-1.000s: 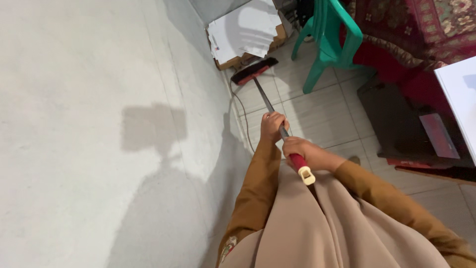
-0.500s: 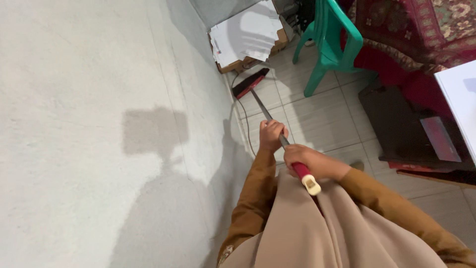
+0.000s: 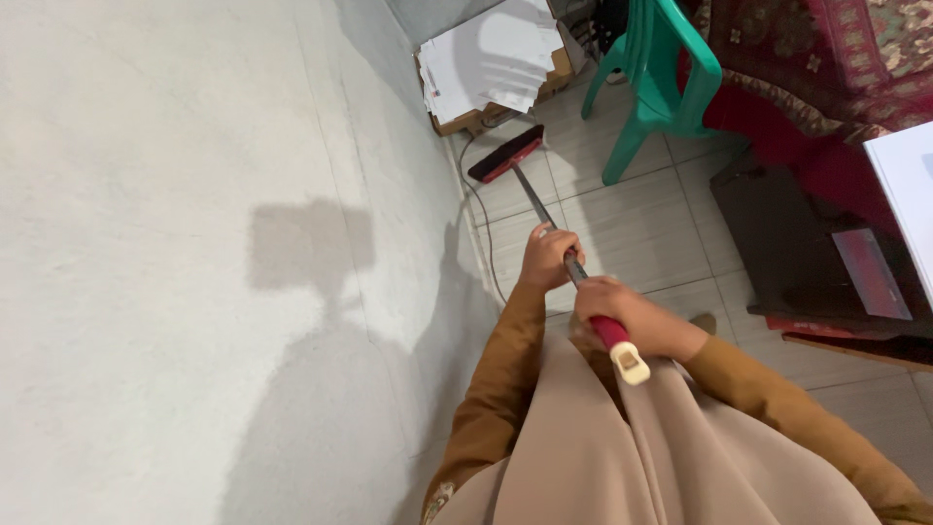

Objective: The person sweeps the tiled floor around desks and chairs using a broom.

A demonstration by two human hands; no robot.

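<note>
Where wall (image 3: 194, 243) meets floor | hands (image 3: 583, 287) grip broom (image 3: 506, 156) | chair (image 3: 661, 87) near.

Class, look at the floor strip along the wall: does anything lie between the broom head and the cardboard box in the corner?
Nothing solid. The broom head sits just short of the cardboard box with papers. Only a thin cable runs along the wall beside it. The green chair stands off to the side.

The broom head (image 3: 505, 154) has slid toward the green chair (image 3: 661, 83).
</note>
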